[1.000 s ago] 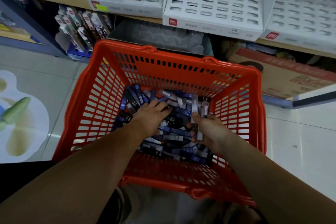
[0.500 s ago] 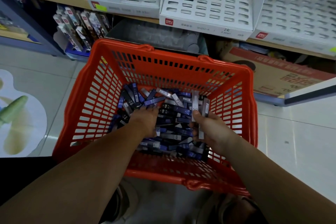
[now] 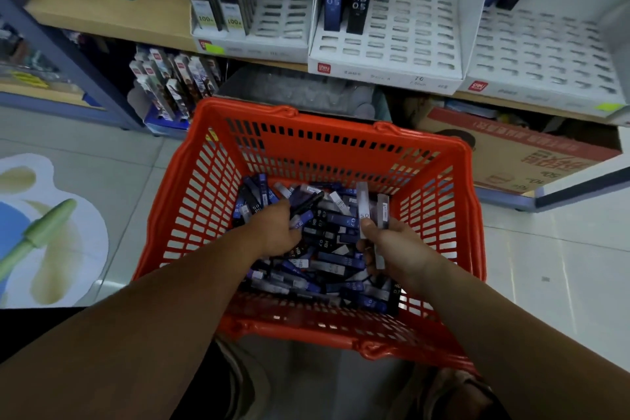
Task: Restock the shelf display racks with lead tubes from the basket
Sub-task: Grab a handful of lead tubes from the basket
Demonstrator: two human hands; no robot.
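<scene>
Scene: A person bends over a red basket [image 3: 341, 128] on the shop floor, below the white display racks [image 3: 385, 48].
Stock: Lead tubes [image 3: 327, 249] lie heaped in the basket's bottom.
Left hand [image 3: 278, 232]: curled, pinching one dark tube [image 3: 306, 204] off the heap.
Right hand [image 3: 392, 245]: clasps two pale tubes [image 3: 363, 204] upright.
Tip: Sort by printed grade (HB 0.5, 0.7) before lifting, so each tube meets its matching slot.

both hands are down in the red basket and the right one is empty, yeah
Not quite: the right hand is not empty; it grips two pale lead tubes, as the head view shows. Both hands are in the red basket, the left hand curled round a dark tube.
</scene>
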